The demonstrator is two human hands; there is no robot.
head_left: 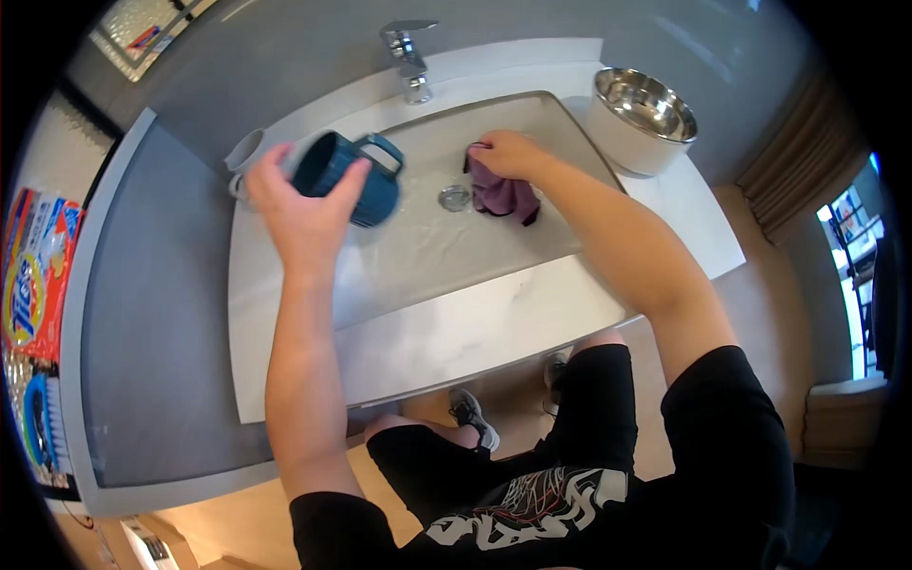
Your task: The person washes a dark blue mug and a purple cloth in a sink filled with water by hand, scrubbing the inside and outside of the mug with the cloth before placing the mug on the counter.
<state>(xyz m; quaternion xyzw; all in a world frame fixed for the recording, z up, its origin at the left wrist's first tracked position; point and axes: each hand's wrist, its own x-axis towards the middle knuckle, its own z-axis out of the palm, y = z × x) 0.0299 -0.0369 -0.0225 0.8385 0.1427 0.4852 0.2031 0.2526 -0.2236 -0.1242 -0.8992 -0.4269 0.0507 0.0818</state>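
My left hand (309,207) grips a dark teal mug (378,193) by its rim, thumb and fingers on either side. The mug is tilted above the left part of the sink basin (399,275), its handle pointing toward the faucet side. In my right hand (510,155) a purple cloth (503,192) is pinched and hangs down over the basin, right of the round drain (454,198). Whether the cloth's lower end touches the basin floor I cannot tell. A thin layer of water seems to lie in the basin.
A chrome faucet (408,62) stands behind the basin. On the counter's right corner sits a white bowl with a shiny metal inside (646,109). Behind my left hand is a pale cup (245,150). An orange package (43,271) and a blue brush (47,423) are at the far left.
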